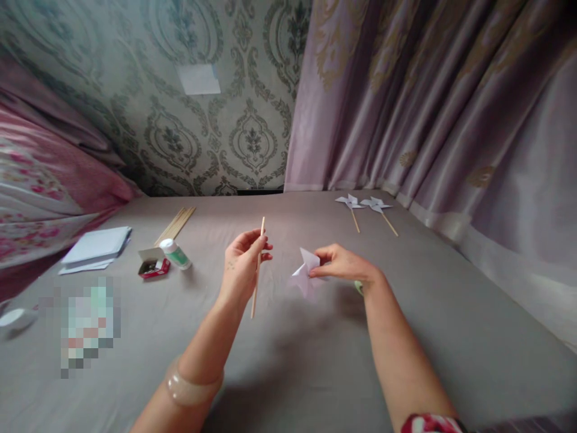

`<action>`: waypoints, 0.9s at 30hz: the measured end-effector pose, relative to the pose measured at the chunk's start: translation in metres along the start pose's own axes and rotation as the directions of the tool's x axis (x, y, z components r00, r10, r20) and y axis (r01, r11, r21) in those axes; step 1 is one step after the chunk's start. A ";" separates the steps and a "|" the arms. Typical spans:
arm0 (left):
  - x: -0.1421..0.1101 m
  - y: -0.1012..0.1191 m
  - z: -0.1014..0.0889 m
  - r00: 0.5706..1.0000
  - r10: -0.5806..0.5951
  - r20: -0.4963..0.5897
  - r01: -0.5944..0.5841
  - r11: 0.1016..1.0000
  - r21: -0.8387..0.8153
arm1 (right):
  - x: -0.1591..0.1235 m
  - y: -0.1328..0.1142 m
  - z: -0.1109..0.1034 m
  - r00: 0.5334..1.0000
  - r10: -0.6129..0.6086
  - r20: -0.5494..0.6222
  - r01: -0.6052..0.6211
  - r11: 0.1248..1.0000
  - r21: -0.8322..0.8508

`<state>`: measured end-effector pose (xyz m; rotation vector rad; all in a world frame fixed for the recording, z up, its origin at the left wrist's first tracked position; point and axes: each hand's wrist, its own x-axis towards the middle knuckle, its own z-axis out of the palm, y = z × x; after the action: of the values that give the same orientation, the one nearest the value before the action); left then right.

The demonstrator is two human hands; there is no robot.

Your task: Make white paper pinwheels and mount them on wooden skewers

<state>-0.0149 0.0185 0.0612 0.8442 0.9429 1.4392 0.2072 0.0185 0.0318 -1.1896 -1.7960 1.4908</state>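
My left hand (246, 258) is closed around a thin wooden stick (255, 288), which stands nearly upright with its top above my thumb. To its right, my right hand (340, 263) pinches a white paper pinwheel (305, 276) by one side. The pinwheel and the stick are apart from each other, both held above the grey cloth. Part of a small green thing (359, 287) shows behind my right wrist; the rest of it is hidden.
Two finished pinwheels on sticks (351, 207) lie at the back right. Left are loose wooden sticks (177, 225), a paper stack (97, 248), an open red box (154, 267) of small items, a white-and-green glue bottle (175, 254) and a white round object (17, 320). A grey cloth (288, 373) covers the surface.
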 end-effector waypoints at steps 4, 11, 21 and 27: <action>-0.006 0.004 0.027 0.997 0.010 0.080 -0.007 1.000 -0.027 | -0.003 -0.006 -0.006 0.932 -0.201 -0.300 0.305 0.883 0.357; -0.025 -0.007 0.053 0.983 -0.024 0.180 0.033 0.998 -0.047 | 0.012 -0.018 0.013 0.840 -0.322 -0.438 0.543 0.475 0.693; -0.047 -0.008 0.059 0.944 -0.015 0.330 -0.005 0.998 0.058 | 0.020 -0.010 0.020 0.834 -0.363 -0.415 0.542 0.400 0.739; -0.047 -0.007 0.056 0.941 -0.019 0.338 -0.002 0.998 0.062 | 0.020 -0.015 0.025 0.834 -0.357 -0.420 0.547 0.444 0.709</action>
<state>0.0425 -0.0233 0.0794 1.0925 0.7295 1.2111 0.1728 0.0233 0.0365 -0.3043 -0.9137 1.4841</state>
